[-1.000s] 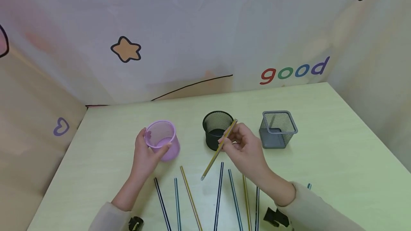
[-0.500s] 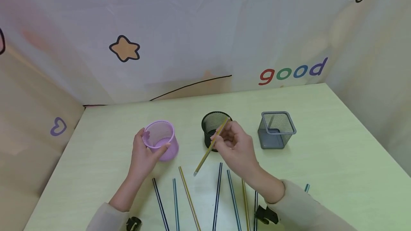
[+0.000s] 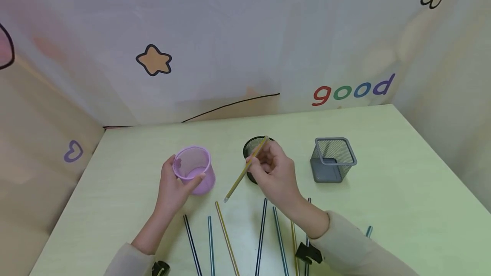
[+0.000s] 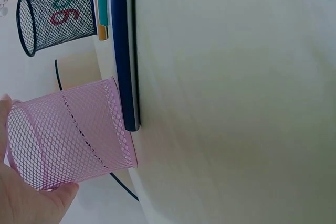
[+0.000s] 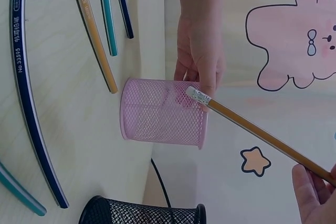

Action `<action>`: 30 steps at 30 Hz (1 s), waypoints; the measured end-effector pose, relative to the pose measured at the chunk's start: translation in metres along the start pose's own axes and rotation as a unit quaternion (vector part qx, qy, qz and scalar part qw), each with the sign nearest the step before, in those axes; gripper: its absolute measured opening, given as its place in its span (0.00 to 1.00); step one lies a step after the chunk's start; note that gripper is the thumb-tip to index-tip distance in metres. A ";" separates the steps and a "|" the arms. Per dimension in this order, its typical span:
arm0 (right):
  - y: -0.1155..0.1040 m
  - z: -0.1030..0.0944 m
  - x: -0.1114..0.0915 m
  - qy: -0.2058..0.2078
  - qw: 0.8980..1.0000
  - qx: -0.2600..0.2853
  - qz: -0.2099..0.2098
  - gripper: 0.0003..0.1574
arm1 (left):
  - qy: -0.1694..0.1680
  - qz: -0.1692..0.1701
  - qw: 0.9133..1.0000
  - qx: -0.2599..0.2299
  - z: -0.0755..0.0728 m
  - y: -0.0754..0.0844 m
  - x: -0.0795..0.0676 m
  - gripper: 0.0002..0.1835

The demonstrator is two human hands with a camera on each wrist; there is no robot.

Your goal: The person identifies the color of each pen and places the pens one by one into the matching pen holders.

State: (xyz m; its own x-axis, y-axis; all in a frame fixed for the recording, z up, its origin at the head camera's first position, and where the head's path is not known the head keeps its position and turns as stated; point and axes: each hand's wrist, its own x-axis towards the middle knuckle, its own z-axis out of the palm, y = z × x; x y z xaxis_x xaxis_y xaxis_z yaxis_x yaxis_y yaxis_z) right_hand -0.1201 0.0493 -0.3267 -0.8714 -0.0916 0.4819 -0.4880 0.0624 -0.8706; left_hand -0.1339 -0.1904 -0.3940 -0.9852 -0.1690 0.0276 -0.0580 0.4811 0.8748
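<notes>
My left hand (image 3: 172, 186) holds a pink-purple mesh pencil cup (image 3: 203, 178) near its rim, thumb on the near side and fingers round the left. In the left wrist view the mesh cup (image 4: 79, 135) stands on the table. My right hand (image 3: 275, 173) pinches a yellow pencil (image 3: 239, 179) in the air, one end with a white eraser (image 5: 198, 96) pointing down toward the left. It overlaps the black mesh cup (image 3: 251, 148), part of which the right hand hides. In the right wrist view the eraser end overlaps the pink cup's rim.
Several pencils lie in a row at the front of the table, among them a dark blue pencil (image 3: 262, 233), a teal pencil (image 3: 211, 242) and a yellow pencil (image 3: 227, 237). A grey square mesh holder (image 3: 333, 161) stands at the right. A printed curtain (image 3: 230, 33) hangs behind.
My right hand has moved left with the yellow pencil, from beside the black cup to in front of it, nearer the pink cup. The left hand keeps its hold.
</notes>
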 end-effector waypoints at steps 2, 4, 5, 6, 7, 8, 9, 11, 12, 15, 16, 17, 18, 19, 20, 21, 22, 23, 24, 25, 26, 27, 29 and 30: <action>0.000 0.002 0.001 0.004 1.000 0.000 -0.009 0.08 | 0.001 0.002 1.000 -0.003 0.000 -0.001 0.000 0.54; 0.001 0.004 0.002 0.007 1.000 -0.002 -0.019 0.08 | 0.004 0.006 1.000 -0.003 0.001 -0.002 0.000 0.53; 0.001 0.004 0.003 0.008 1.000 -0.002 -0.026 0.08 | 0.005 0.009 1.000 -0.004 0.002 -0.002 0.001 0.53; 0.001 0.005 0.004 0.008 0.999 -0.002 -0.033 0.08 | 0.007 0.011 1.000 -0.004 0.002 -0.002 0.001 0.53; 0.001 0.006 0.005 0.008 0.999 -0.002 -0.039 0.08 | 0.009 0.013 1.000 -0.004 0.002 -0.003 0.001 0.53; 0.001 0.007 0.006 0.008 0.999 -0.003 -0.045 0.08 | 0.012 0.015 1.000 -0.003 0.002 -0.003 0.001 0.53; 0.001 0.009 0.007 0.008 0.999 -0.004 -0.050 0.08 | 0.013 0.017 1.000 -0.002 0.002 -0.003 0.001 0.53; 0.001 0.011 0.008 0.011 0.999 -0.001 -0.053 0.08 | 0.015 0.018 1.000 -0.003 0.001 -0.004 0.000 0.53; 0.001 0.013 0.009 0.012 0.999 0.003 -0.052 0.08 | 0.015 0.019 1.000 -0.002 0.001 -0.005 0.000 0.53; 0.000 0.017 0.010 0.018 0.999 0.013 -0.049 0.09 | 0.016 0.020 1.000 -0.004 0.001 -0.006 -0.001 0.53; -0.001 0.018 0.011 0.020 0.999 0.018 -0.047 0.09 | 0.016 0.020 1.000 -0.004 0.001 -0.007 -0.001 0.53; -0.001 0.020 0.011 0.021 0.998 0.021 -0.048 0.09 | 0.016 0.020 1.000 -0.003 0.001 -0.007 -0.002 0.53; -0.002 0.021 0.012 0.021 0.998 0.021 -0.048 0.09 | 0.016 0.021 1.000 -0.003 0.001 -0.007 -0.002 0.53; -0.003 0.022 0.013 0.022 0.998 0.019 -0.051 0.09 | 0.016 0.020 1.000 -0.002 0.001 -0.007 -0.002 0.53; -0.003 0.024 0.014 0.022 0.998 0.017 -0.054 0.09 | 0.016 0.019 1.000 -0.001 0.001 -0.008 -0.003 0.53; -0.004 0.025 0.015 0.021 0.998 0.016 -0.057 0.09 | 0.016 0.019 1.000 0.000 0.001 -0.007 -0.003 0.53; -0.004 0.026 0.016 0.021 0.998 0.014 -0.062 0.09 | 0.016 0.018 1.000 -0.001 0.001 -0.007 -0.002 0.54; -0.005 0.027 0.017 0.022 0.997 0.010 -0.068 0.09 | 0.016 0.018 1.000 -0.002 0.001 -0.008 -0.002 0.54; -0.005 0.029 0.019 0.023 0.997 0.008 -0.071 0.09 | 0.016 0.018 1.000 -0.003 0.001 -0.008 -0.002 0.54; -0.005 0.030 0.020 0.024 0.997 0.007 -0.076 0.09 | 0.016 0.017 1.000 -0.004 0.002 -0.008 -0.001 0.54; -0.005 0.031 0.020 0.025 0.996 0.007 -0.081 0.09 | 0.016 0.017 1.000 -0.004 0.002 -0.007 -0.001 0.53; -0.005 0.032 0.021 0.027 0.996 0.008 -0.086 0.09 | 0.016 0.017 1.000 -0.004 0.002 -0.007 0.000 0.53; -0.003 0.035 0.022 0.034 0.995 0.012 -0.094 0.09 | 0.015 0.016 1.000 0.000 0.002 -0.007 0.000 0.52; -0.003 0.036 0.021 0.038 0.994 0.016 -0.097 0.08 | 0.014 0.015 1.000 0.002 0.002 -0.007 0.000 0.52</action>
State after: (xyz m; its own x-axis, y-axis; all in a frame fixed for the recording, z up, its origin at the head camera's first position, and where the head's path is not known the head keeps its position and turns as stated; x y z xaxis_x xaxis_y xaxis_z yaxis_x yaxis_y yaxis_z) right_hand -0.1357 0.0111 -0.3175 -0.7629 -0.0242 0.6461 -0.6465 0.0192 -0.7627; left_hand -0.1340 -0.1922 -0.4009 -0.9817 -0.1782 0.0672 -0.0293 0.4900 0.8712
